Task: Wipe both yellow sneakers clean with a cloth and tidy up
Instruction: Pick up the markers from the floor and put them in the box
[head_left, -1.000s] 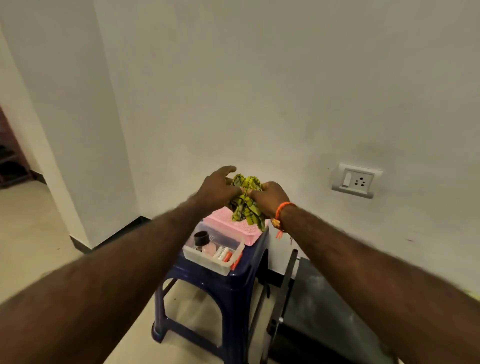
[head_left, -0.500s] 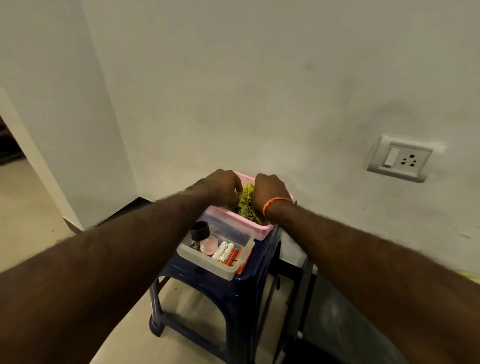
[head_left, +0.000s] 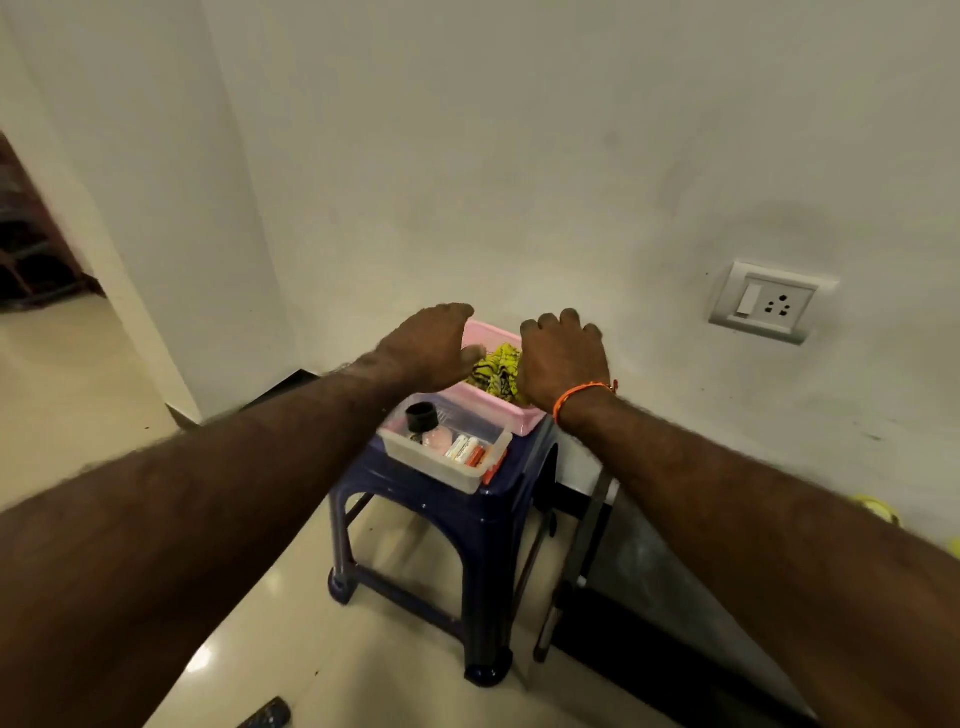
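Note:
A crumpled yellow and green patterned cloth (head_left: 494, 370) lies inside a pink plastic basket (head_left: 519, 417) on a dark blue stool (head_left: 452, 512). My left hand (head_left: 423, 347) hovers over the basket's left side with relaxed fingers and holds nothing. Just right of the cloth, my right hand (head_left: 563, 358), with an orange band at the wrist, hangs above the basket, fingers loosely bent and apart from the cloth. A small yellow patch (head_left: 875, 506) shows at the right edge past my right forearm; I cannot tell what it is.
A clear plastic tray (head_left: 441, 465) with a black cap, batteries and small items sits in front of the pink basket. A dark metal-framed rack (head_left: 587, 540) stands right of the stool. A wall socket (head_left: 769, 304) is on the wall. A doorway opens at the left.
Both hands lowered the cloth into the pink basket, let go of it and lifted slightly apart. The camera tilted down and closer to the stool.

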